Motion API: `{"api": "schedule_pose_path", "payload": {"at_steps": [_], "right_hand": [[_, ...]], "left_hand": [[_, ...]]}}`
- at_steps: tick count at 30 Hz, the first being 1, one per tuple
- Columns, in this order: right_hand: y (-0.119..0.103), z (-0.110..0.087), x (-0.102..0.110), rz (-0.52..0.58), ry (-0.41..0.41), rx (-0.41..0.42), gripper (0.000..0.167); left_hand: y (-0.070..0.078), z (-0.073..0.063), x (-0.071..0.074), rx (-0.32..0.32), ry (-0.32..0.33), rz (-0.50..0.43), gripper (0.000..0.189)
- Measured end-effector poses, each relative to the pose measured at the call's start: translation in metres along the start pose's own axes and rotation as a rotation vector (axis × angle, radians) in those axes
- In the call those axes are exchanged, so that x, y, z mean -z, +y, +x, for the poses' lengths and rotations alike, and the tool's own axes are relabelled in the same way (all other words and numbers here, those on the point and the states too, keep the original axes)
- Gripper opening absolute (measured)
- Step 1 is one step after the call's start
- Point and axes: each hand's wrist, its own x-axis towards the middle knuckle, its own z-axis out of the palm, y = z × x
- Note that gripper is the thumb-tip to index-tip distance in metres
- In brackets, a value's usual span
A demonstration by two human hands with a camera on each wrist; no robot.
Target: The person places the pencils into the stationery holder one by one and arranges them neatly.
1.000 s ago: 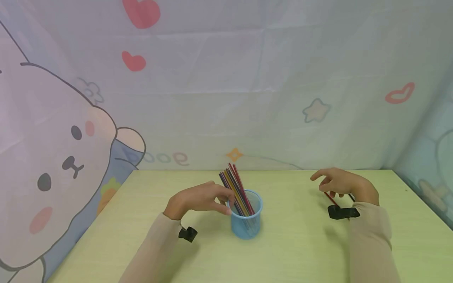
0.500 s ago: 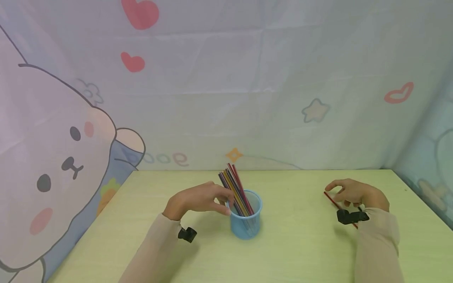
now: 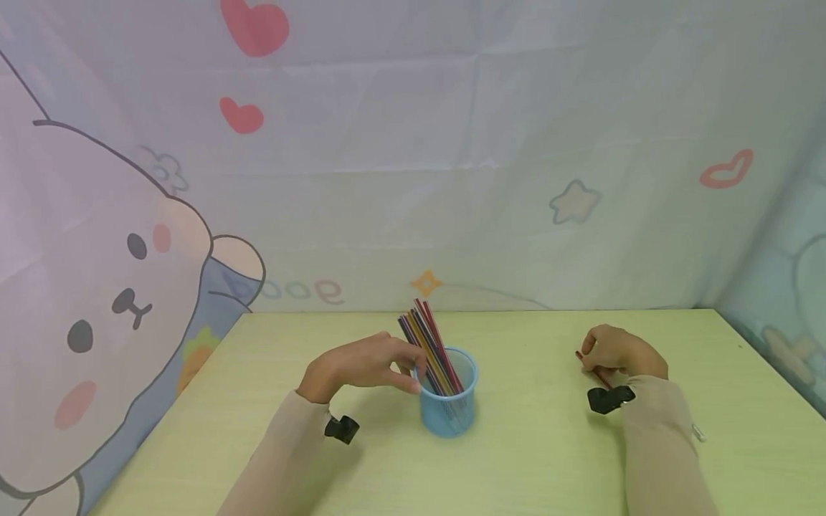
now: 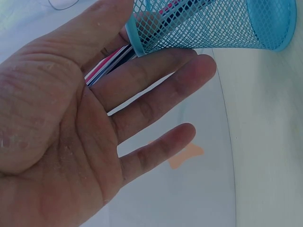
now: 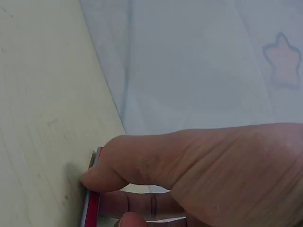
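A light blue mesh pen holder (image 3: 447, 418) stands on the table in the head view, with several striped pencils (image 3: 426, 337) leaning to the left in it. My left hand (image 3: 368, 364) pinches its rim, with the index finger inside; the lower fingers stretch along the mesh wall (image 4: 213, 23) in the left wrist view. Off to the right, my right hand (image 3: 616, 350) pinches a red pencil (image 5: 92, 208) with a grey stripe between thumb and fingers, close over the table. The palm and sleeve hide part of this pencil.
A pale end of another pencil (image 3: 699, 433) shows on the table beside the right sleeve. The pale yellow table (image 3: 516, 466) meets a printed cloth backdrop (image 3: 413, 179) at its far edge, and more cloth hangs at the right side.
My right hand first drew back to the right, then came left and down; its thumb and fingers closed on the red pencil. The left hand and pen holder have stayed in place.
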Motion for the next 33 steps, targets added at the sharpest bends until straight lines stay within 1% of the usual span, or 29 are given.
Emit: {"api": "schedule_pose_path", "payload": {"at_steps": [3,5,9,12,15,19,23,27,30,33], "right_hand": [[-0.009,0.006,-0.005,-0.063,-0.010,0.040,0.013],[-0.017,0.008,-0.007,-0.073,-0.027,0.075,0.014],[-0.039,0.010,-0.006,-0.026,-0.042,0.208,0.021],[-0.056,0.010,-0.004,0.028,-0.019,0.325,0.025],[-0.074,0.009,-0.004,0.074,0.024,0.426,0.025],[-0.098,0.004,-0.007,0.126,0.090,0.536,0.024],[-0.122,-0.006,-0.010,0.206,0.131,0.610,0.023],[-0.142,-0.015,-0.013,0.330,0.171,0.678,0.024],[-0.154,-0.024,-0.015,0.421,0.240,0.738,0.026],[-0.163,-0.031,-0.020,0.499,0.332,0.796,0.027]], "left_hand": [[-0.001,0.000,0.000,-0.005,-0.001,0.001,0.010],[-0.001,0.000,0.000,-0.004,-0.002,0.000,0.010],[0.000,0.000,0.000,0.001,-0.004,-0.005,0.010],[0.000,0.001,0.000,-0.002,-0.003,-0.009,0.010],[0.000,0.001,0.000,-0.009,-0.003,-0.011,0.010],[-0.001,0.001,0.000,-0.006,-0.006,-0.007,0.009],[-0.002,0.000,0.000,0.002,-0.007,-0.001,0.009],[-0.001,0.000,0.000,0.019,-0.009,0.001,0.010],[0.000,0.000,0.000,0.023,-0.012,0.005,0.010],[-0.001,0.001,0.000,0.006,-0.013,0.007,0.009]]}}
